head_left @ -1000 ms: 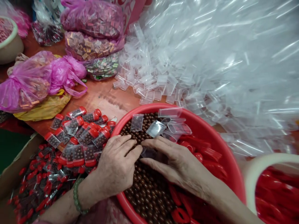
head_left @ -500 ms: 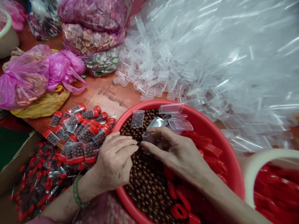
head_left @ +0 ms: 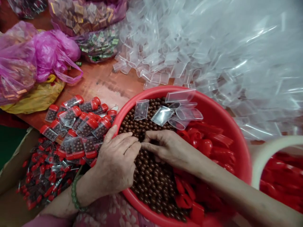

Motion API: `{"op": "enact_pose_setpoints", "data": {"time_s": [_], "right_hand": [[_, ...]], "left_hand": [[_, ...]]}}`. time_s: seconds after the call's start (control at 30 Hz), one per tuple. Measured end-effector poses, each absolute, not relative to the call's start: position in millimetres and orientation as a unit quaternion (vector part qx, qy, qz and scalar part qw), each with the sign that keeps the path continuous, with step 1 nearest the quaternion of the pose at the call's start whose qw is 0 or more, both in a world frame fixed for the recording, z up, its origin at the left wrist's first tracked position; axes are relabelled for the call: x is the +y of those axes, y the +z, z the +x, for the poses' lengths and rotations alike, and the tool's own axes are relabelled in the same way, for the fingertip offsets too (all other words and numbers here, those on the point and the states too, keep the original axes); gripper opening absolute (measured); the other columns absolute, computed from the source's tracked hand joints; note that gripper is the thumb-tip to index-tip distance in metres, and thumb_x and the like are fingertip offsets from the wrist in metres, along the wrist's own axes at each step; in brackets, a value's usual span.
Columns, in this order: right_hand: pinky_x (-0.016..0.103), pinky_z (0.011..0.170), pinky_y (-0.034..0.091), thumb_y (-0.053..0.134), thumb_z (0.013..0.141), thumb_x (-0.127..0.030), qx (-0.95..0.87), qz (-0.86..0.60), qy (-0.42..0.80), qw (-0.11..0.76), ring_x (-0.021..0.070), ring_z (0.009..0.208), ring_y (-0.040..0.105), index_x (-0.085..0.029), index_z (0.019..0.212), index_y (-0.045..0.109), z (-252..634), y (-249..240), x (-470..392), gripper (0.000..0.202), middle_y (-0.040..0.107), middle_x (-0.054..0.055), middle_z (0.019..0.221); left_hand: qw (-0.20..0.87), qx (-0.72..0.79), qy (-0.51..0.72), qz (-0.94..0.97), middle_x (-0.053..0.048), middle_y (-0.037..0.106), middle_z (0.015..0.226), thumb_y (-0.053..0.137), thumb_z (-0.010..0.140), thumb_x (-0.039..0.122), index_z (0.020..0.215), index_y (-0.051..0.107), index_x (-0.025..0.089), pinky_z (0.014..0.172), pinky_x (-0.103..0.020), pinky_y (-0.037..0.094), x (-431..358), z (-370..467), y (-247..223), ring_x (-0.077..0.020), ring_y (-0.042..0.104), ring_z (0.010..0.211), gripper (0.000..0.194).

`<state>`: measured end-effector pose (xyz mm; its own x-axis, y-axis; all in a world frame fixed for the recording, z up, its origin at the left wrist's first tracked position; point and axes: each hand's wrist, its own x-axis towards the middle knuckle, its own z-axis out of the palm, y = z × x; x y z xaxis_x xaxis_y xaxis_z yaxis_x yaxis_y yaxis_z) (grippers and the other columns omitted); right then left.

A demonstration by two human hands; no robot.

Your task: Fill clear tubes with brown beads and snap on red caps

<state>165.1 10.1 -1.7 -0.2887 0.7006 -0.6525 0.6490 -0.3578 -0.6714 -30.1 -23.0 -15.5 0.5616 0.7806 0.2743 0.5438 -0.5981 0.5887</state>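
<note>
Red-capped clear plastic containers [head_left: 87,128] are lying filled; clear plastic tubes [head_left: 162,116] are lying uncapped; left hand [head_left: 117,164] and right hand [head_left: 174,148] are curling, any grasp indiscernible.

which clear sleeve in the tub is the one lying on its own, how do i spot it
Find the big red tub under the person's hands. Toward its far left side, brown balls lie under some clear sleeves. You want the leftmost sleeve, near the rim: it lies apart, while the others bunch together to its right.
</note>
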Motion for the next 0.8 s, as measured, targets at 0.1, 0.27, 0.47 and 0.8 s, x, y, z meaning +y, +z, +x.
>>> {"op": "enact_pose_setpoints", "data": {"time_s": [0.1, 0.27, 0.47, 0.8], "right_hand": [[0.021, 0.042, 0.030, 0.067, 0.071, -0.053, -0.536, -0.570, 0.622, -0.014, 0.0079, 0.042, 0.039, -0.021, 0.058, 0.049, 165, -3, 19, 0.039, 0.044, -0.007, 0.046], [0.018, 0.037, 0.022, 0.068, 0.061, -0.042, -0.461, -0.517, 0.720, -0.038, 0.0040, 0.038, 0.029, -0.020, 0.054, 0.049, 166, -9, 29, 0.030, 0.038, -0.009, 0.043], [0.017, 0.030, 0.015, 0.059, 0.058, -0.034, -0.384, -0.486, 0.785, 0.001, 0.0019, 0.030, 0.022, -0.020, 0.053, 0.046, 167, -13, 28, 0.019, 0.037, -0.010, 0.041], [0.018, 0.032, 0.016, 0.056, 0.072, -0.042, -0.410, -0.486, 0.766, 0.098, 0.0038, 0.029, 0.024, -0.020, 0.062, 0.050, 166, 7, 14, 0.025, 0.038, -0.010, 0.038]], "left_hand": [[0.228, 0.375, 0.248, 0.864, -0.014, 0.072, 0.116, 0.045, 0.085, 0.012, 0.114, 0.064, 0.007, 0.118, -0.061, 0.025, -23, -32, -12, -0.0283, 0.062, 0.117, 0.035], [0.217, 0.313, 0.230, 0.896, -0.018, 0.070, 0.120, 0.048, 0.095, 0.045, 0.118, 0.062, 0.002, 0.118, -0.063, 0.025, -25, -38, -5, -0.0344, 0.058, 0.123, 0.050], [0.183, 0.294, 0.184, 0.920, -0.015, 0.065, 0.132, 0.055, 0.094, 0.030, 0.127, 0.058, 0.009, 0.113, -0.054, 0.039, -26, -34, -4, -0.0304, 0.056, 0.126, 0.039], [0.319, 0.328, 0.301, 0.837, -0.014, 0.063, 0.133, 0.057, 0.088, 0.011, 0.125, 0.059, 0.019, 0.101, -0.042, 0.053, -17, -23, 7, -0.0243, 0.060, 0.122, 0.038]]}}
